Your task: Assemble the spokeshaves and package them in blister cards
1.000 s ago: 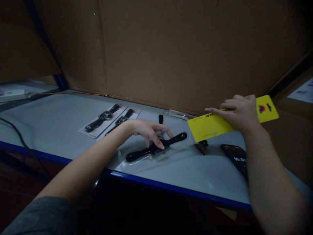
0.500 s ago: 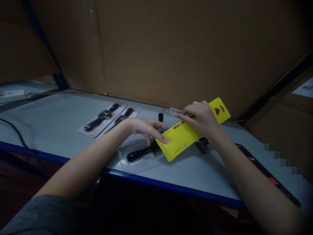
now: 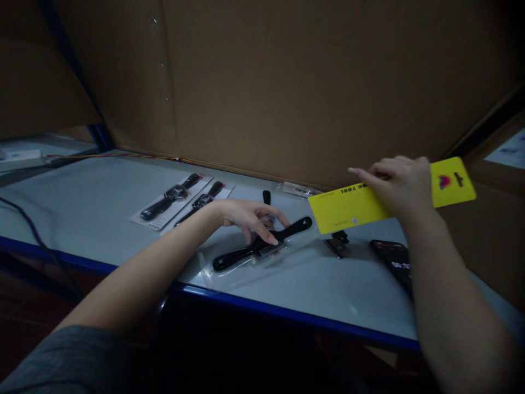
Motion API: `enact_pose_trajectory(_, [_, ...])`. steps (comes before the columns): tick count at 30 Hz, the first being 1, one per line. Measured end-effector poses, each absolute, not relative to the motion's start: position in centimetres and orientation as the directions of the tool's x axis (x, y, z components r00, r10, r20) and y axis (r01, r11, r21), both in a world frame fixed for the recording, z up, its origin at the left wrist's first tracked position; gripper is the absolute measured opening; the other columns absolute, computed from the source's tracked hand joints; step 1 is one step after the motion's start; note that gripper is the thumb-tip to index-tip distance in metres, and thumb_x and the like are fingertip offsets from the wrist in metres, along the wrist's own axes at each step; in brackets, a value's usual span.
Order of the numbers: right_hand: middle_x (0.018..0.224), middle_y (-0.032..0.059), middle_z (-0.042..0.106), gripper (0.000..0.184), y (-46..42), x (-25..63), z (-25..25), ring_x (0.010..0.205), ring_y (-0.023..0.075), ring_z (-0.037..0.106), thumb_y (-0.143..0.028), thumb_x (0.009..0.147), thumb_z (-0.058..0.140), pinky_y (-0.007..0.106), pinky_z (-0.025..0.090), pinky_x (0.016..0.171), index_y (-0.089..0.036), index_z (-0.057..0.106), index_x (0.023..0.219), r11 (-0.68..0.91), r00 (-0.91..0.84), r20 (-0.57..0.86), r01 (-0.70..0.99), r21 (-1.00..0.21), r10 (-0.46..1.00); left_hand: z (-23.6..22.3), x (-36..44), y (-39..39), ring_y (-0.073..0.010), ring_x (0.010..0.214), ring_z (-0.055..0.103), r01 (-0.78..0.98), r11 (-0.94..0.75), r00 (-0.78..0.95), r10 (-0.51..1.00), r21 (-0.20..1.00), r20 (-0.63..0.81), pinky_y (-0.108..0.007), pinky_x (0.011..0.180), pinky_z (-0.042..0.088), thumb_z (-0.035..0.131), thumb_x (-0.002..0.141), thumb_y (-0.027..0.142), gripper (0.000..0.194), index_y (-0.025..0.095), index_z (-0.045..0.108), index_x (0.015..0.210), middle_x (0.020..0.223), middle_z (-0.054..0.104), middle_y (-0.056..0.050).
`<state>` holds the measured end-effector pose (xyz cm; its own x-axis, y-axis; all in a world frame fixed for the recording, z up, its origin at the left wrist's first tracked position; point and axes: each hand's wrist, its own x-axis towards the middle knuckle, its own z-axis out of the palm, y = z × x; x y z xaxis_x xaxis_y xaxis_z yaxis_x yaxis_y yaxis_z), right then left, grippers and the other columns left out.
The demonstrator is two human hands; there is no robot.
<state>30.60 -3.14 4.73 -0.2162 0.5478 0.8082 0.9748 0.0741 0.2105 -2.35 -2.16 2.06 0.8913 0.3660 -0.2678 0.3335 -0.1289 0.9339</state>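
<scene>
Seen from a camera on the person's head, looking forward and down, a pale grey work table [image 3: 295,295] with a blue front edge runs across the view below a brown cardboard wall [image 3: 287,82]. Just left of centre, toward 7 o'clock, the left hand [image 3: 250,218] arches over a black watch [image 3: 258,249], which lies on a clear plastic sleeve [image 3: 229,273]. Its fingers are curved and partly spread, and the fingertips come down onto the watch at its middle; whether they actually grip it, I cannot tell. At 3 o'clock, the right hand [image 3: 400,186] holds a long yellow card [image 3: 369,200] in the air above the table, its fingers closed over the card's top edge and its thumb hidden behind it. The card lies nearly level, with black print reading "TOOL" upside down and a small logo at its far end. At 9 o'clock, two more black watches [image 3: 170,200] rest on white backing cards [image 3: 156,213], side by side. At 4 o'clock, a small dark metal clip [image 3: 338,244] sits on the table beside a black phone-like slab [image 3: 391,262], which is partly hidden by the right forearm. A thin black cable [image 3: 28,221] curves across the table at 9 o'clock.
</scene>
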Motion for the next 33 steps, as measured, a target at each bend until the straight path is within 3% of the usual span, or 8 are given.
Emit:
enact_pose_trajectory(6, [0.051, 0.0000, 0.051, 0.048, -3.2, 32.7, 4.6, 0.059, 0.0151, 0.044, -0.055, 0.081, 0.048, 0.034, 0.024, 0.067, -0.020, 0.050, 0.048, -0.010, -0.176, 0.830, 0.977, 0.213, 0.530, 1.9, -2.5, -2.0, -0.0193, 0.079, 0.063, 0.326, -0.157, 0.905, 0.336, 0.932, -0.260, -0.022, 0.048, 0.050, 0.073, 0.060, 0.028, 0.057, 0.025, 0.057, 0.114, 0.095, 0.062, -0.005])
enact_pose_trajectory(19, [0.053, 0.0003, 0.051, 0.047, -3.1, 31.9, 4.4, 0.061, 0.0147, 0.046, -0.048, 0.084, 0.048, 0.032, 0.024, 0.065, -0.019, 0.048, 0.047, 0.120, -0.278, 0.738, 0.958, 0.261, 0.615, 1.8, -2.4, -2.0, -0.0203, 0.077, 0.064, 0.347, -0.146, 0.903, 0.319, 0.926, -0.288, -0.025, 0.049, 0.050, 0.075, 0.058, 0.029, 0.058, 0.024, 0.058, 0.113, 0.095, 0.063, -0.007])
enact_pose_trajectory(27, [0.049, -0.0011, 0.047, 0.049, -3.0, 30.3, 4.1, 0.058, 0.0131, 0.044, -0.046, 0.083, 0.050, 0.031, 0.024, 0.063, -0.019, 0.042, 0.043, 0.185, -0.325, 0.775, 0.946, 0.266, 0.542, 1.8, -2.3, -1.7, -0.0175, 0.075, 0.062, 0.339, -0.194, 0.932, 0.199, 0.920, -0.302, -0.025, 0.051, 0.051, 0.075, 0.061, 0.035, 0.064, 0.027, 0.050, 0.119, 0.097, 0.062, -0.004])
enact_pose_trajectory(33, [0.050, -0.0001, 0.048, 0.047, -2.8, 28.8, 3.7, 0.058, 0.0137, 0.042, -0.045, 0.083, 0.051, 0.031, 0.023, 0.063, -0.019, 0.044, 0.044, 0.167, -0.300, 0.782, 0.954, 0.249, 0.547, 1.6, -2.3, -1.6, -0.0176, 0.074, 0.063, 0.353, -0.203, 0.923, 0.234, 0.913, -0.305, -0.025, 0.049, 0.050, 0.076, 0.058, 0.036, 0.063, 0.027, 0.053, 0.116, 0.097, 0.062, -0.004])
